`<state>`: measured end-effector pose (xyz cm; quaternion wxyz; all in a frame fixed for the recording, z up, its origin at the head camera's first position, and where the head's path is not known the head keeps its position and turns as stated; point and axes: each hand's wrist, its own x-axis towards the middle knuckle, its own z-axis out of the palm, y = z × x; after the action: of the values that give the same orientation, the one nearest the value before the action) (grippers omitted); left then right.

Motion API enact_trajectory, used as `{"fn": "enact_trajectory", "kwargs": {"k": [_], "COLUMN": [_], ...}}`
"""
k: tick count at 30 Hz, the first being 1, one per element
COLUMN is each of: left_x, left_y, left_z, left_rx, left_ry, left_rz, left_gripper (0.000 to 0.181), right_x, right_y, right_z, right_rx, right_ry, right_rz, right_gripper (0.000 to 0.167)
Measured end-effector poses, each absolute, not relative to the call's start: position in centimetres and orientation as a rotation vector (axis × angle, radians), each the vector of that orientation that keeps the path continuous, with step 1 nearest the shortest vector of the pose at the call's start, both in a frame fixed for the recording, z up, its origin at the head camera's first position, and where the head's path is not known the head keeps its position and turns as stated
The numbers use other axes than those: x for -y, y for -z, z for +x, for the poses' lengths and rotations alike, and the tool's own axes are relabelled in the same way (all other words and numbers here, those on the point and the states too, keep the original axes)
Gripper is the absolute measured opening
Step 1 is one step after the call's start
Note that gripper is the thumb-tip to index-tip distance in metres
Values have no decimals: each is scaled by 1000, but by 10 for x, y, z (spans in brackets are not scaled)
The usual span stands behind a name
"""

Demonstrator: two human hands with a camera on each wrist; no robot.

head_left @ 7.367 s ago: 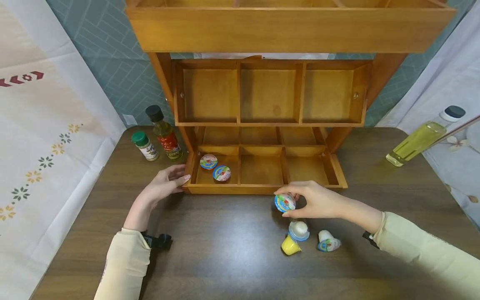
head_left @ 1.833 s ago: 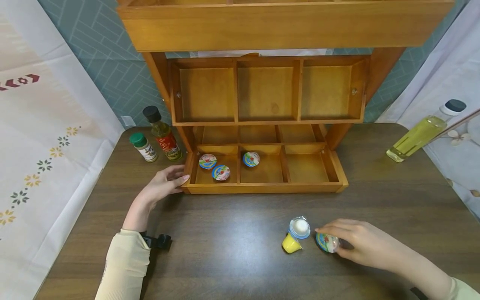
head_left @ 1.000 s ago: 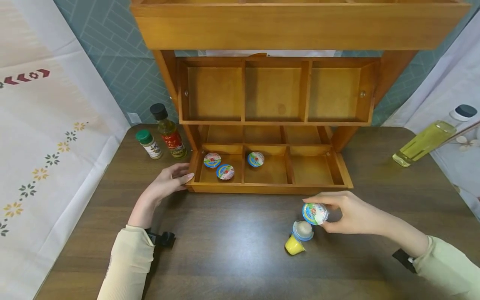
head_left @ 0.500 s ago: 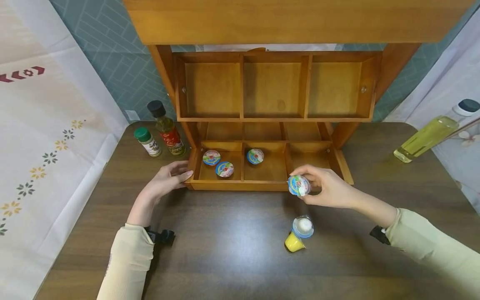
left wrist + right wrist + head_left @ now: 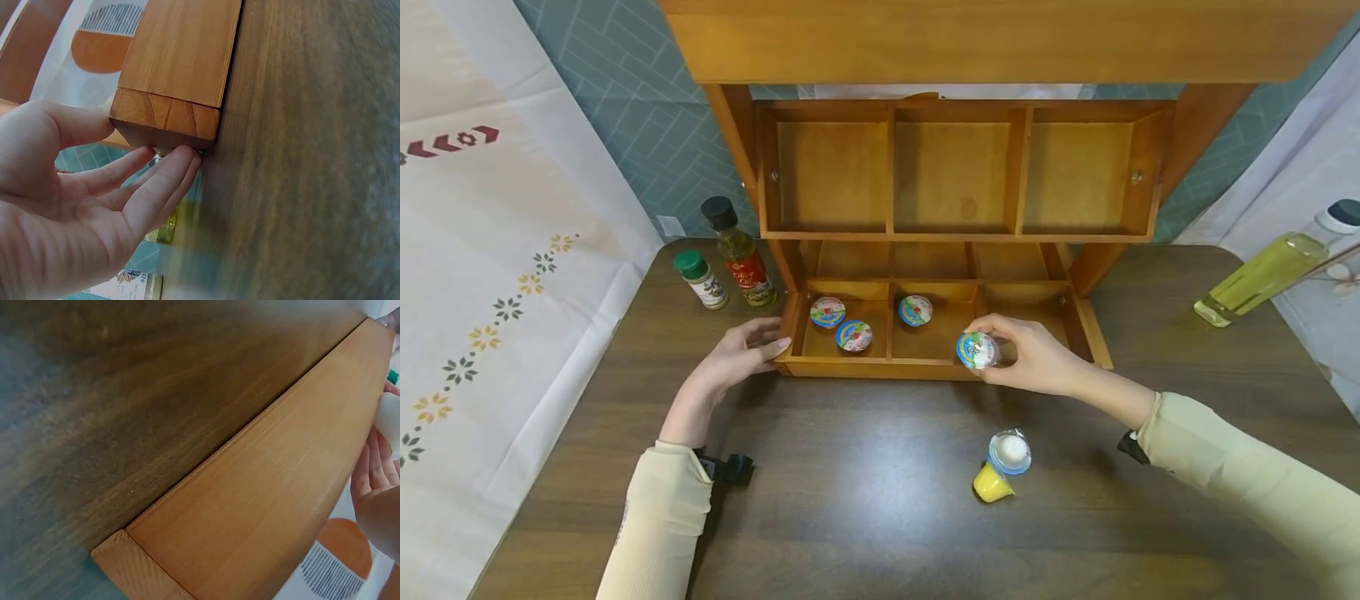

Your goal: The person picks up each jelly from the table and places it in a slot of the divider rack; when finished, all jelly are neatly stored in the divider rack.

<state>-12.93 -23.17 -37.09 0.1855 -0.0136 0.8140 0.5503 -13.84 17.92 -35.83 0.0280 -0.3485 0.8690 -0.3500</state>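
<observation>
My right hand (image 5: 1037,358) pinches a jelly cup (image 5: 977,351) with a blue and white foil lid between thumb and fingers. It holds the cup over the front rail of the wooden rack (image 5: 880,369), near the middle compartment. In the right wrist view the cup's white body (image 5: 389,422) shows at the edge. My left hand (image 5: 733,354) grips the rack's front left corner, thumb above and fingers against the side. Two jelly cups (image 5: 854,337) lie in the lower left compartment. One more jelly cup (image 5: 916,311) lies in the lower middle one.
A yellow cup (image 5: 992,483) and a white cup (image 5: 1010,452) lie touching on the table. An olive oil bottle (image 5: 748,267) and a green-capped seasoning jar (image 5: 702,280) stand left of the rack. A bottle of yellow-green liquid (image 5: 1262,275) stands at right. Upper tiers overhang the lower tray.
A jelly cup has been set in the middle compartment. My right hand has since lifted another from the table and carried it forward and left. The left hand has stayed on the corner.
</observation>
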Motion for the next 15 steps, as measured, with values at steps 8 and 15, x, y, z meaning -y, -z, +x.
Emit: {"fn": "enact_trajectory", "kwargs": {"k": [8,15], "left_x": [232,233], "left_y": [370,371], "left_z": [-130,-130], "left_rx": [-2282,-2286], "left_ry": [-1544,-1543], "left_rz": [-60,-47], "left_gripper": [60,61], "right_x": [-175,-169], "right_y": [365,366], "right_z": [-151,-157], "right_rx": [-2733,-2713], "right_ry": [1077,1005], "right_rz": [-1081,-1084], "right_gripper": [49,50]}}
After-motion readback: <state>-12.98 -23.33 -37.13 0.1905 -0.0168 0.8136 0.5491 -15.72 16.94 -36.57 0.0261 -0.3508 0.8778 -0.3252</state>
